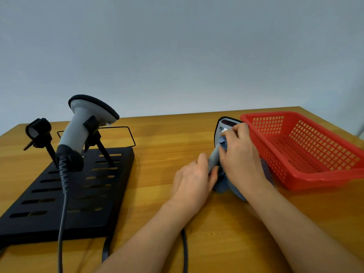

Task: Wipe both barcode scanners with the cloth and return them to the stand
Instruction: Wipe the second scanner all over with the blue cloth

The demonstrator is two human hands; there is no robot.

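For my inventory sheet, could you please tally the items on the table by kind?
Barcode scanners: 2 (one in the stand, one held in the hands)
Stand: 1
Cloth: 1
Red basket: 1
Total: 5

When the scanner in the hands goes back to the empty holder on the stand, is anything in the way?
Nothing visible blocks it. The held scanner has bare table between it and the stand. The empty clip sits just left of the docked scanner, so pass around that.
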